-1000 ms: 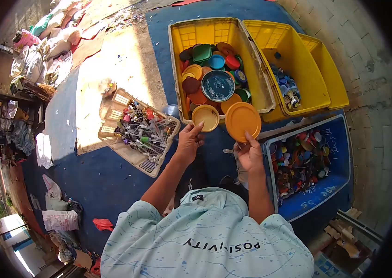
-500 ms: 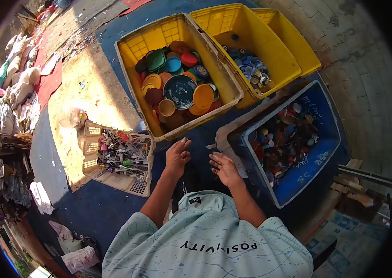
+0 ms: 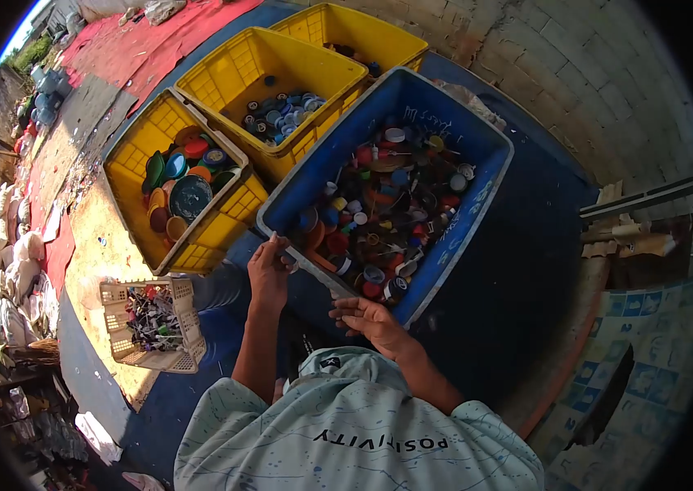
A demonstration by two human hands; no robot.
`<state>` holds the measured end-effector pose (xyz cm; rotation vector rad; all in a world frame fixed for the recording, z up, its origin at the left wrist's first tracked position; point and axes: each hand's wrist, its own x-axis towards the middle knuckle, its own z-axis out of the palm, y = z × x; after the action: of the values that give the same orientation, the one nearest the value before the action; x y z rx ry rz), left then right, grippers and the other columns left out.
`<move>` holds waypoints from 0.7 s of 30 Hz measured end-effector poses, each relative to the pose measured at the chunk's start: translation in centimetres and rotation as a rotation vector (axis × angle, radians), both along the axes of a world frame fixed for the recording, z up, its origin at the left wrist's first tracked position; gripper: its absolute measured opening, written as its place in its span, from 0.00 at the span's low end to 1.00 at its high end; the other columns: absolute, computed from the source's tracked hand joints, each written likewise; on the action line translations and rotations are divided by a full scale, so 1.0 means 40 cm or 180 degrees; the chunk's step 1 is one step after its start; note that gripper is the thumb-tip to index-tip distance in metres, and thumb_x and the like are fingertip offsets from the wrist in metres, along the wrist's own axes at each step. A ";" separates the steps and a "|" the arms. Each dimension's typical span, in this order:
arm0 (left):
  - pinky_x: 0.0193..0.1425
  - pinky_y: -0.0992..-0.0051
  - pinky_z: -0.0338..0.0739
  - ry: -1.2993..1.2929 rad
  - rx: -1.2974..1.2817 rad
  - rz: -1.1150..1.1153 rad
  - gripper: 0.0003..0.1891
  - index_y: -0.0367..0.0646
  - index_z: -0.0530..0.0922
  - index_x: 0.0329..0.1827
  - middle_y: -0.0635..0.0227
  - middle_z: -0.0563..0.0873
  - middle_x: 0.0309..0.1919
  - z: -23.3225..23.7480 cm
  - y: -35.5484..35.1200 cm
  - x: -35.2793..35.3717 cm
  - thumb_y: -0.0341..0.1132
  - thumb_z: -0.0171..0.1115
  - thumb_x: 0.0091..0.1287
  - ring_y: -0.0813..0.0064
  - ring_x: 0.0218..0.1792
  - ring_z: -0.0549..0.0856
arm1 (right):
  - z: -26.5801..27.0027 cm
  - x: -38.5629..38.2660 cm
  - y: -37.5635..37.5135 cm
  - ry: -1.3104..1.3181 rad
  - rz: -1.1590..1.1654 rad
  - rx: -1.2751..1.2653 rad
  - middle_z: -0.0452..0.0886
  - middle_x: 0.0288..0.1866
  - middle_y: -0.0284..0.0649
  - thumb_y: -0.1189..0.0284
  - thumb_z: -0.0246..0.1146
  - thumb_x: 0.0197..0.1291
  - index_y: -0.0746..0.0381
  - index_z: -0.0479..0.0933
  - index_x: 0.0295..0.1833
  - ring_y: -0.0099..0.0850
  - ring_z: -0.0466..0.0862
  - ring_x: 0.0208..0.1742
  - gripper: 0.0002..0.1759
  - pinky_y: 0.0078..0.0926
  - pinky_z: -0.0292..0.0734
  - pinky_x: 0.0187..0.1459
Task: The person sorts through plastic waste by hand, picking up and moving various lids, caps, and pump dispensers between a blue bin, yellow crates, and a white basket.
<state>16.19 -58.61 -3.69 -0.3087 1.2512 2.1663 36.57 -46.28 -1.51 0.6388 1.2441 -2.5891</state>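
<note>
A large blue bin [image 3: 477, 204] stands in front of me, holding a mix of small plastic caps, lids and bits [image 3: 375, 204]. My left hand [image 3: 267, 274] is at its near left corner, fingers loosely bent and apart, with nothing I can make out in them. By the near rim, my right hand [image 3: 373, 321] has its fingers stretched out and nothing visible in it. Left of the blue bin, a yellow bin [image 3: 236, 209] holds large round lids, among them a dark one [image 3: 191, 198]. Bluish caps [image 3: 285, 114] lie in another yellow bin [image 3: 228, 65].
A third yellow bin [image 3: 346, 20] stands at the back. A pale plastic basket [image 3: 189, 323] of thin plastic pieces sits at lower left. White sacks [image 3: 15, 262] are piled at far left. A block wall [image 3: 584, 90] runs along the right, with metal rails [image 3: 649, 195] below.
My view and body have turned right, so the blue bin now lies ahead and the yellow bins and basket sit further left. Both hands have come to the blue bin's near edge.
</note>
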 end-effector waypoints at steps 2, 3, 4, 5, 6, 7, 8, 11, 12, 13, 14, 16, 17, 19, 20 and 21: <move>0.31 0.81 0.69 -0.0086 0.0032 -0.0062 0.09 0.47 0.80 0.38 0.73 0.83 0.35 0.000 0.099 0.091 0.42 0.64 0.67 0.85 0.27 0.74 | 0.018 0.144 0.099 0.0029 -0.0221 -0.0160 0.79 0.58 0.39 0.69 0.60 0.66 0.63 0.68 0.64 0.25 0.78 0.54 0.23 0.23 0.73 0.52; 0.31 0.81 0.69 -0.0194 0.0027 -0.0152 0.09 0.47 0.80 0.38 0.73 0.83 0.35 -0.011 0.151 0.144 0.43 0.64 0.67 0.85 0.27 0.74 | 0.024 0.215 0.146 0.0055 -0.0406 -0.0179 0.79 0.57 0.39 0.69 0.60 0.66 0.63 0.69 0.64 0.25 0.79 0.54 0.22 0.23 0.73 0.51; 0.31 0.81 0.68 -0.0326 0.0019 -0.0237 0.09 0.47 0.80 0.38 0.74 0.83 0.35 -0.019 0.203 0.192 0.43 0.64 0.67 0.84 0.27 0.74 | 0.026 0.281 0.191 0.0058 -0.0586 -0.0196 0.79 0.57 0.40 0.69 0.60 0.66 0.63 0.69 0.63 0.26 0.79 0.54 0.22 0.24 0.73 0.51; 0.32 0.81 0.68 -0.0418 -0.0054 -0.0325 0.08 0.47 0.79 0.38 0.74 0.82 0.35 -0.028 0.251 0.232 0.42 0.63 0.68 0.84 0.27 0.74 | 0.024 0.341 0.231 -0.0013 -0.0923 -0.0117 0.79 0.57 0.40 0.69 0.59 0.66 0.62 0.70 0.63 0.26 0.79 0.53 0.21 0.24 0.74 0.51; 0.31 0.81 0.68 -0.0449 -0.0063 -0.0439 0.08 0.47 0.79 0.38 0.74 0.82 0.35 -0.023 0.290 0.271 0.41 0.63 0.68 0.84 0.27 0.74 | 0.020 0.396 0.268 -0.0101 -0.1231 -0.0036 0.80 0.56 0.40 0.70 0.59 0.66 0.62 0.71 0.62 0.26 0.80 0.52 0.20 0.24 0.74 0.50; 0.31 0.81 0.68 -0.0466 -0.0060 -0.0525 0.08 0.47 0.79 0.38 0.74 0.82 0.35 -0.012 0.328 0.300 0.41 0.63 0.68 0.85 0.27 0.74 | 0.018 0.442 0.305 -0.0176 -0.1510 0.0054 0.80 0.56 0.40 0.70 0.59 0.66 0.62 0.71 0.61 0.26 0.80 0.51 0.19 0.25 0.74 0.50; 0.31 0.81 0.67 -0.0459 -0.0047 -0.0590 0.08 0.47 0.79 0.38 0.74 0.82 0.35 -0.005 0.364 0.317 0.40 0.63 0.68 0.85 0.27 0.74 | 0.019 0.481 0.342 -0.0197 -0.1756 0.0069 0.80 0.56 0.40 0.70 0.59 0.66 0.61 0.72 0.61 0.26 0.80 0.51 0.18 0.25 0.74 0.49; 0.37 0.78 0.68 -0.0327 -0.0121 -0.0870 0.10 0.46 0.79 0.43 0.75 0.82 0.38 -0.027 0.434 0.324 0.42 0.61 0.68 0.82 0.31 0.73 | 0.007 0.549 0.421 -0.0276 -0.2396 0.0111 0.81 0.54 0.39 0.70 0.58 0.66 0.60 0.73 0.59 0.26 0.81 0.50 0.17 0.24 0.74 0.47; 0.36 0.78 0.68 -0.0309 -0.0166 -0.0859 0.09 0.46 0.79 0.43 0.74 0.82 0.38 -0.024 0.457 0.322 0.42 0.61 0.69 0.82 0.31 0.73 | -0.002 0.552 0.442 -0.0323 -0.2511 0.0129 0.81 0.54 0.39 0.70 0.58 0.66 0.60 0.74 0.58 0.26 0.81 0.50 0.16 0.24 0.74 0.47; 0.36 0.78 0.68 -0.0298 -0.0198 -0.0839 0.09 0.46 0.79 0.42 0.74 0.82 0.38 -0.023 0.481 0.319 0.41 0.61 0.69 0.82 0.30 0.73 | -0.011 0.552 0.465 -0.0374 -0.2615 0.0162 0.81 0.54 0.38 0.70 0.58 0.66 0.60 0.74 0.58 0.26 0.81 0.49 0.16 0.24 0.74 0.47; 0.36 0.77 0.68 -0.0299 -0.0224 -0.0810 0.09 0.46 0.79 0.42 0.74 0.82 0.37 -0.025 0.507 0.315 0.41 0.61 0.69 0.82 0.30 0.73 | -0.015 0.549 0.493 -0.0432 -0.2711 0.0204 0.82 0.53 0.38 0.71 0.58 0.66 0.59 0.74 0.58 0.26 0.81 0.49 0.16 0.24 0.73 0.46; 0.31 0.80 0.68 -0.0337 -0.0186 -0.0671 0.08 0.45 0.79 0.40 0.74 0.83 0.35 -0.023 0.558 0.311 0.40 0.62 0.69 0.84 0.28 0.74 | -0.014 0.519 0.539 -0.0506 -0.2697 0.0246 0.82 0.52 0.37 0.71 0.59 0.66 0.59 0.75 0.56 0.25 0.81 0.48 0.14 0.22 0.73 0.45; 0.29 0.81 0.68 -0.0366 -0.0170 -0.0605 0.08 0.45 0.79 0.40 0.74 0.83 0.34 -0.026 0.584 0.307 0.39 0.62 0.69 0.85 0.27 0.74 | -0.014 0.500 0.559 -0.0553 -0.2694 0.0268 0.83 0.51 0.37 0.71 0.59 0.66 0.59 0.75 0.55 0.24 0.81 0.47 0.14 0.21 0.73 0.44; 0.29 0.81 0.68 -0.0465 -0.0056 -0.0571 0.08 0.45 0.80 0.39 0.74 0.84 0.34 -0.056 0.633 0.296 0.39 0.62 0.69 0.85 0.27 0.75 | -0.016 0.458 0.608 -0.0640 -0.2376 0.0325 0.82 0.52 0.37 0.71 0.58 0.66 0.59 0.75 0.56 0.24 0.81 0.47 0.14 0.22 0.72 0.44; 0.29 0.81 0.68 -0.0512 0.0009 -0.0542 0.08 0.45 0.80 0.39 0.74 0.84 0.34 -0.076 0.657 0.288 0.39 0.62 0.69 0.85 0.27 0.75 | -0.018 0.434 0.637 -0.0681 -0.2206 0.0362 0.82 0.52 0.37 0.72 0.58 0.67 0.59 0.75 0.57 0.25 0.81 0.47 0.14 0.23 0.72 0.45; 0.29 0.81 0.68 -0.0567 0.0131 -0.0527 0.08 0.45 0.80 0.39 0.75 0.84 0.34 -0.092 0.681 0.280 0.40 0.62 0.69 0.84 0.27 0.75 | -0.026 0.409 0.665 -0.0653 -0.2072 0.0372 0.82 0.50 0.37 0.71 0.59 0.66 0.60 0.76 0.56 0.23 0.80 0.45 0.14 0.22 0.71 0.44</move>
<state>27.37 -31.38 -7.37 -0.3595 1.0920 1.9753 52.94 -19.67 -2.55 1.5077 1.2833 -2.8312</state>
